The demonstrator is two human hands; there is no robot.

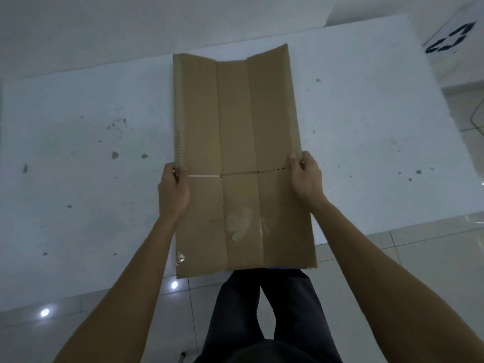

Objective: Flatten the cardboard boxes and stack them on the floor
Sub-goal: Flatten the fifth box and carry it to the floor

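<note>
Creased, tape-scarred brown cardboard sheet (241, 158), side edges pinched by left hand (172, 189) and right hand (306, 179).

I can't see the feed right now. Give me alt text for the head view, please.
A flattened brown cardboard box is held out flat by its side edges, the left hand gripping one edge and the right hand the other. Below it lies a large speckled white sheet on a glossy tiled floor.

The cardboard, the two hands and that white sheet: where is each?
cardboard (237, 142), head view, its middle panel.
left hand (173, 191), head view, its back.
right hand (307, 176), head view, its back.
white sheet (86, 163), head view, a bare part.
</note>
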